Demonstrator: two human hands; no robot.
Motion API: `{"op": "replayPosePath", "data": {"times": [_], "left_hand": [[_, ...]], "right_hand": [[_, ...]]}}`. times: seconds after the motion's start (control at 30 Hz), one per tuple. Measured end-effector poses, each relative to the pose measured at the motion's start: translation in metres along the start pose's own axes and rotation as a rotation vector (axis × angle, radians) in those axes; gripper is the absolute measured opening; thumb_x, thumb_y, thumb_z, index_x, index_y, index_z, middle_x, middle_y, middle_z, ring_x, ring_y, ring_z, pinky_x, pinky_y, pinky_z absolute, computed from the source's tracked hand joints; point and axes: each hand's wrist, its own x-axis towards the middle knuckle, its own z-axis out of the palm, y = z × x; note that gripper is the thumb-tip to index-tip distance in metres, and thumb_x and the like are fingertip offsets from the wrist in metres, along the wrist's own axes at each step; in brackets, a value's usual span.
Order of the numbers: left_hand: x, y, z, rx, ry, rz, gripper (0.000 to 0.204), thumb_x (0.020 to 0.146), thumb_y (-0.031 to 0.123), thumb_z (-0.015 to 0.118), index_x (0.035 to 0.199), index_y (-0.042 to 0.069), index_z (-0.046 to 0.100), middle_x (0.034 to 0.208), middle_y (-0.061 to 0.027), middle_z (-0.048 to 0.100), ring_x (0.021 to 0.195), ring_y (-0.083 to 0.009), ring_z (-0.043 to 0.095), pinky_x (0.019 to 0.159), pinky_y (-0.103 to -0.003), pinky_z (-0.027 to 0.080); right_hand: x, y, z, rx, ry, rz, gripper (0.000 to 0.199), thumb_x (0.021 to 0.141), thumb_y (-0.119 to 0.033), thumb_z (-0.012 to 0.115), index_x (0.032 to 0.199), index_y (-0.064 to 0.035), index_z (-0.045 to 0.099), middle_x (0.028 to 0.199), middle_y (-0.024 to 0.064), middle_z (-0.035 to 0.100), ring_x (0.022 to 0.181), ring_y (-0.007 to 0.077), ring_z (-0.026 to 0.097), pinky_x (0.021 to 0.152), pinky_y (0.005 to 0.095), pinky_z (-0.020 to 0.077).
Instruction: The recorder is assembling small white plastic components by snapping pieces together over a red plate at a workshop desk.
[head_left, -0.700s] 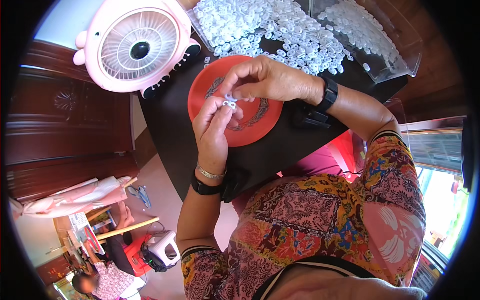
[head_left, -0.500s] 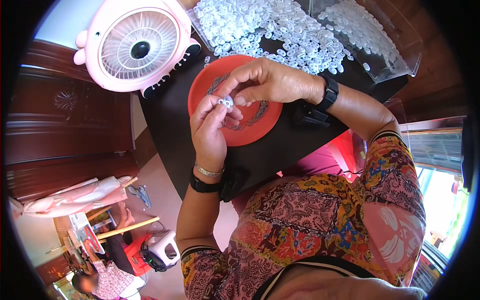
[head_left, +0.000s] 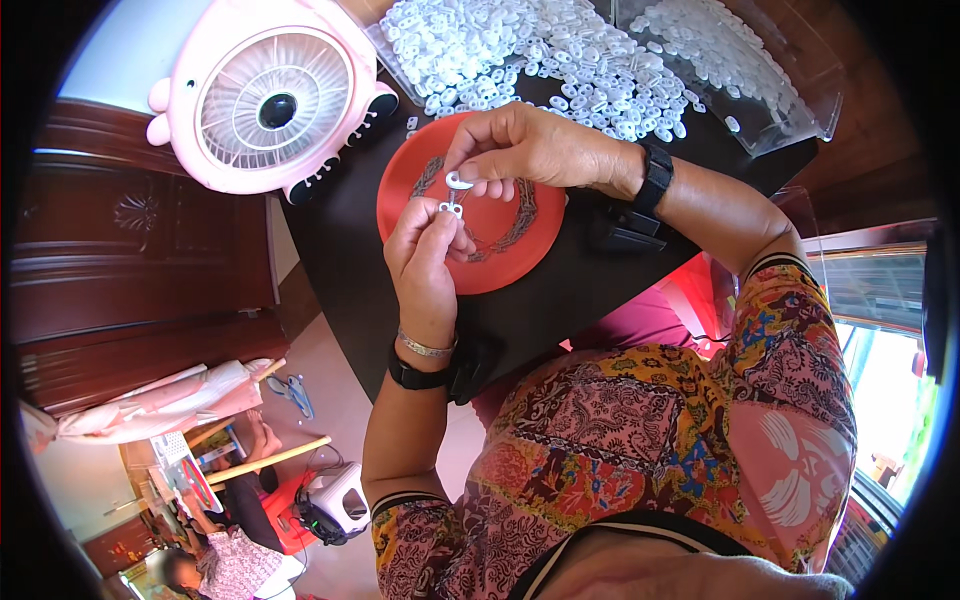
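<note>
Above a round red plate, both my hands work close together. My left hand pinches a small white plastic piece with two holes between thumb and forefinger. Just above it, my right hand grips a small white oval plastic piece in its fingertips. A thin greyish stem shows between the two pieces; whether it joins them I cannot tell. Many thin grey pieces, too small to name, lie in a ring on the plate, partly covered by my hands.
Beyond the plate, a large heap of white oval plastic pieces covers the dark table. A clear bin with more pieces stands at far right. On the left is a pink fan. Another person sits at lower left.
My right hand has shifted slightly up and left, and the white oval piece is now raised above the piece in my left hand, with a thin stem visible between them.
</note>
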Motion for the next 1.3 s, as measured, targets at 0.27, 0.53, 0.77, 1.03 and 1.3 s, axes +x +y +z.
{"op": "replayPosePath", "data": {"times": [0.27,0.53,0.77,1.03,1.3], "left_hand": [[0.001,0.0,0.001,0.007,0.021,-0.015,0.016,0.089,0.011,0.045,0.076,0.003,0.051,0.065,-0.0038,0.052,0.058,-0.0117,0.052,0.053,-0.023,0.04],[0.0,0.0,0.003,0.042,0.033,-0.015,0.015,0.088,0.01,0.047,0.075,0.003,0.051,0.063,-0.0026,0.052,0.057,-0.0105,0.052,0.053,-0.022,0.039],[0.0,-0.001,0.002,0.05,0.042,-0.035,0.014,0.087,0.01,0.049,0.074,0.004,0.051,0.063,-0.0018,0.051,0.055,-0.0098,0.05,0.052,-0.021,0.038],[0.0,-0.002,0.002,0.057,0.046,-0.048,0.014,0.087,0.01,0.049,0.074,0.004,0.052,0.062,-0.0015,0.051,0.054,-0.0095,0.05,0.051,-0.021,0.037],[-0.001,0.0,0.004,0.077,0.028,-0.047,0.015,0.088,0.011,0.048,0.075,0.004,0.051,0.064,-0.0017,0.051,0.055,-0.0096,0.05,0.051,-0.021,0.037]], "right_hand": [[-0.001,-0.001,0.004,0.02,-0.009,-0.028,0.017,0.091,-0.016,0.061,0.099,-0.0014,0.063,0.075,-0.0024,0.061,0.065,0.0019,0.054,0.059,0.0163,0.0444],[-0.002,-0.001,0.005,-0.024,0.004,-0.038,0.016,0.091,-0.016,0.061,0.098,-0.0015,0.063,0.076,-0.0021,0.061,0.066,0.0017,0.054,0.059,0.0166,0.0448],[-0.005,-0.006,0.01,-0.181,0.057,-0.115,0.013,0.089,-0.013,0.062,0.097,-0.0023,0.063,0.076,-0.0022,0.062,0.066,0.0023,0.055,0.059,0.0185,0.0453],[-0.006,-0.008,0.011,-0.206,0.058,-0.084,0.012,0.089,-0.011,0.063,0.096,-0.0012,0.063,0.078,-0.0006,0.062,0.071,0.0042,0.056,0.066,0.0208,0.0467],[-0.006,0.001,0.013,-0.292,0.067,-0.224,0.01,0.088,-0.008,0.063,0.095,-0.0006,0.063,0.08,0.0013,0.064,0.077,0.0071,0.059,0.071,0.0227,0.0482]]}}
